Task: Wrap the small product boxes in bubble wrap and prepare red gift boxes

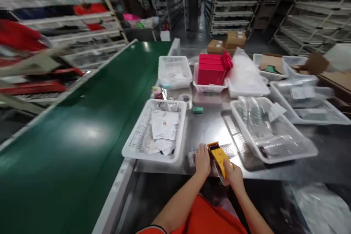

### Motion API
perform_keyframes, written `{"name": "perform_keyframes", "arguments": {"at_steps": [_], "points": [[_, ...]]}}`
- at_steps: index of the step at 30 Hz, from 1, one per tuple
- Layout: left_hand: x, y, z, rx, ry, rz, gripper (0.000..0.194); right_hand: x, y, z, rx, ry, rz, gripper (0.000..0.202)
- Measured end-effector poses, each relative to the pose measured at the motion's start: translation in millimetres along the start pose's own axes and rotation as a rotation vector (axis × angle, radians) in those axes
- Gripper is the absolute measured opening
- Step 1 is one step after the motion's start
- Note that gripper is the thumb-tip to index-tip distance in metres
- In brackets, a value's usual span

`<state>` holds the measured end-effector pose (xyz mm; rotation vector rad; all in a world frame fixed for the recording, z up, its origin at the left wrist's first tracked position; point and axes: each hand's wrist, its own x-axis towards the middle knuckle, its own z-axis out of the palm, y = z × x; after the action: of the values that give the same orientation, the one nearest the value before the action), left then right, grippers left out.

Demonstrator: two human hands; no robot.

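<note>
Tool (220, 159) yellow and black; conveyor belt (90, 131) green; basket (149, 157) white; box (210, 71) crimson.

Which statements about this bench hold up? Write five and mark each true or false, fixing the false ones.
1. The right hand holds a yellow tool. True.
2. The left hand reaches into a basket. False: it is low near the table's front edge, beside the yellow tool.
3. The green conveyor belt runs left of the metal table. True.
4. The red packaging stands on the conveyor belt. False: it stands in a white basket on the metal table.
5. A small green item lies on the metal table, outside the baskets. True.
</note>
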<state>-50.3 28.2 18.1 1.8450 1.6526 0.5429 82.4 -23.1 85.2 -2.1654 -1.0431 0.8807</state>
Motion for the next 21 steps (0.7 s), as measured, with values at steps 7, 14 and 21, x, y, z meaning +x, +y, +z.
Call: {"name": "perform_keyframes", "arguments": {"at_steps": [7,14,21], "points": [[23.9,5.8,-19.1,0.264,-0.212,0.076,0.073,18.6,14.1,2.9,0.014,-0.095,0.008,0.048],[17.3,22.0,-42.9,0.458,-0.360,0.093,0.071,-69.0,78.5,-21.1,0.168,-0.098,0.182,0.058],[20.9,31.2,-47.5,0.582,-0.490,0.079,0.074,-100.4,101.9,-17.4,-0.015,-0.095,0.269,0.051]]}}
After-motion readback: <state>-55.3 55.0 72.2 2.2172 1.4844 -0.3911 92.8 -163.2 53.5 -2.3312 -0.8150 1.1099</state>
